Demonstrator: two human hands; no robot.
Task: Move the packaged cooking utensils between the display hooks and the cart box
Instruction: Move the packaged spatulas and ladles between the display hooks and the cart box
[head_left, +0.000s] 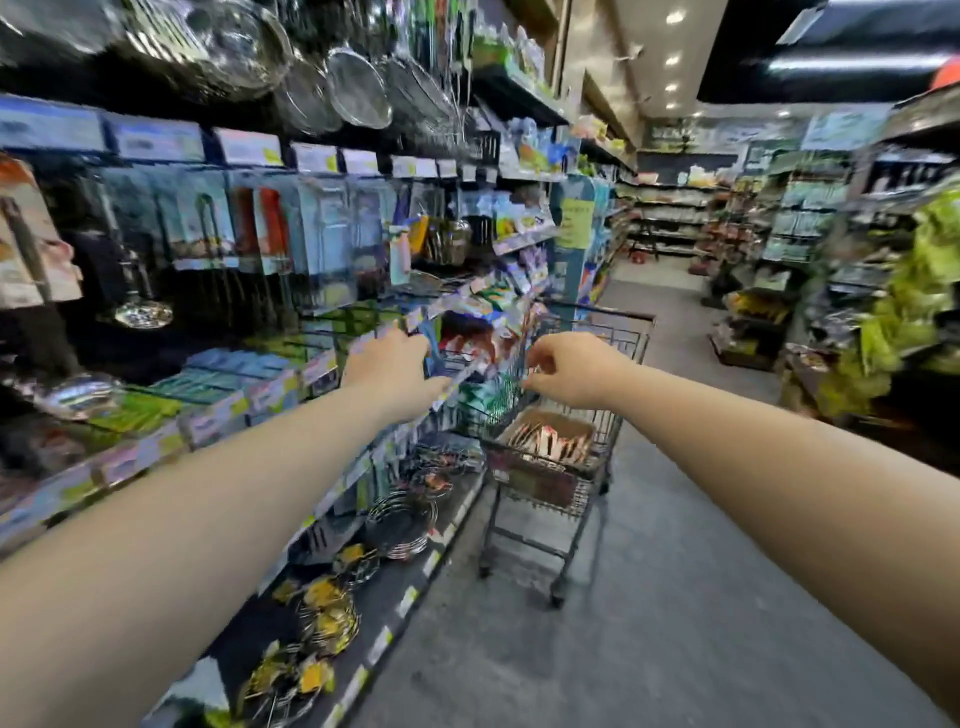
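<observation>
Shop aisle (675, 545), cart (631, 338) ahead: with left hand (389, 364) at shelf edge (291, 384), grip untellable in blur, and right hand (571, 369) loosely curled, empty, reach into box (566, 415) of packaged utensils (550, 441), pinching one card top.

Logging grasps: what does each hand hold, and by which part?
Left hand seems to grip a blue package by its left edge. Right hand curls near the cart; any hold cannot be told.

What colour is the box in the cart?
Brown cardboard; the box shows best in the head view.
</observation>
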